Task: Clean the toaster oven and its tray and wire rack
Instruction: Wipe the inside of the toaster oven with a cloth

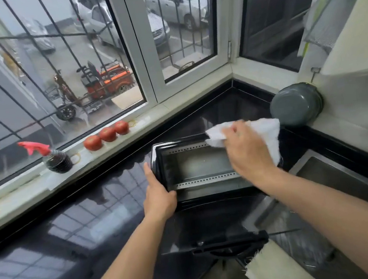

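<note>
- On the dark countertop [77, 222], near the window corner, sits the toaster oven [196, 172], opening turned up toward the camera, door [214, 240] dropped open toward the person.
- Left hand [159, 198]: fingers straight and together, laid flat along the oven's left outer wall, thumb over the front rim. Reads as bracing, not gripping.
- Right hand [247, 152]: fingers curled over a white cloth [263, 132], pressing it to the oven's upper right edge; cloth spills out past the fingertips and beyond the knuckles.
- Cavity just left of the right fingers looks empty: bare metal back, two perforated strips, no tray or wire rack visible inside.
- Judgement: wiping of the oven body is under way, somewhere mid-task. Interior looks dull and smeared; whether it has been wiped cannot be told.
- Tray and wire rack: not seen anywhere, so their state is unknown. Sink [324, 191] lies right of the right forearm; contents unclear.
- Left to do, likely: remaining walls, door glass, tray, rack.
- Spray bottle [53, 157] and three tomatoes [107, 135] on the sill, well beyond the left fingertips.
</note>
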